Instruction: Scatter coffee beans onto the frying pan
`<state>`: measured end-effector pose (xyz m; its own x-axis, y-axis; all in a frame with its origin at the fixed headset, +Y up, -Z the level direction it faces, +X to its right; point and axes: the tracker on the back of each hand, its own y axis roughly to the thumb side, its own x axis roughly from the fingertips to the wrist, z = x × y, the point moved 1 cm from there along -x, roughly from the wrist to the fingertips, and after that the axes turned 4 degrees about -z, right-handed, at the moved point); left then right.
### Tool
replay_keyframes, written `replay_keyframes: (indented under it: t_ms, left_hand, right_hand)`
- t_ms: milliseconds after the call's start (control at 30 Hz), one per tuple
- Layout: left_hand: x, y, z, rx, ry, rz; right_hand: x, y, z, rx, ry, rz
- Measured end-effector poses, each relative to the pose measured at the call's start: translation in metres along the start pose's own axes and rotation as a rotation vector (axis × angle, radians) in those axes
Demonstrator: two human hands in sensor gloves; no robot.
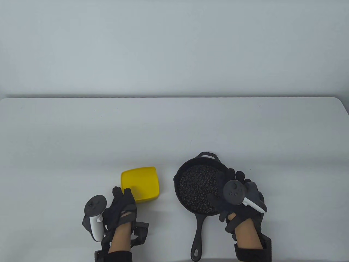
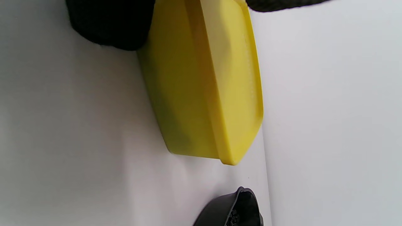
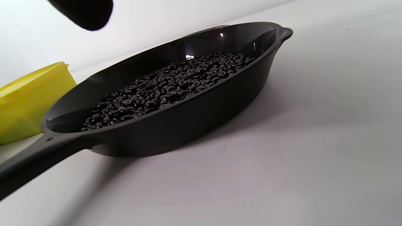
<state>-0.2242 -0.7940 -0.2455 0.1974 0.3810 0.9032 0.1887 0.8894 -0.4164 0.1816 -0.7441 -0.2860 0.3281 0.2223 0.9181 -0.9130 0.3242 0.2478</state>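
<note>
Beans in the pan, hands close by

The black frying pan (image 1: 200,161) sits on the white table (image 1: 174,128) with coffee beans (image 1: 197,191) inside — its handle points to 6 o'clock. The right hand (image 1: 240,195) hovers over the pan's 3 o'clock edge, fingers spread wide. At 9 o'clock of the pan, the left hand (image 1: 122,204) touches the yellow tub (image 1: 140,181) — whether it really grips, I cannot tell.

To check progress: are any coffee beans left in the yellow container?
No, the yellow container shows only its bare yellow floor in the table view.
</note>
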Motion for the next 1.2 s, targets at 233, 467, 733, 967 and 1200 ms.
replay_keyframes:
  t_ms: [233,467,733,967,1200]
  left_hand:
    - [0.011,0.024,0.004,-0.327,0.139,-0.063]
    - [0.035,0.063,-0.022,-0.738,0.243,-0.308]
    - [0.043,0.069,-0.072,-0.998,0.067,-0.478]
    - [0.033,0.063,-0.079,-0.996,0.018,-0.414]
    - [0.031,0.062,-0.077,-0.978,0.008,-0.404]
  right_hand:
    - [0.001,0.001,0.0,-0.001,-0.012,0.009]
    - [0.0,0.001,0.001,0.007,-0.011,0.014]
    - [0.001,0.002,0.005,0.019,-0.003,0.021]
    - [0.001,0.002,0.008,0.004,0.002,0.02]
    - [0.0,0.005,0.009,0.003,0.0,0.018]
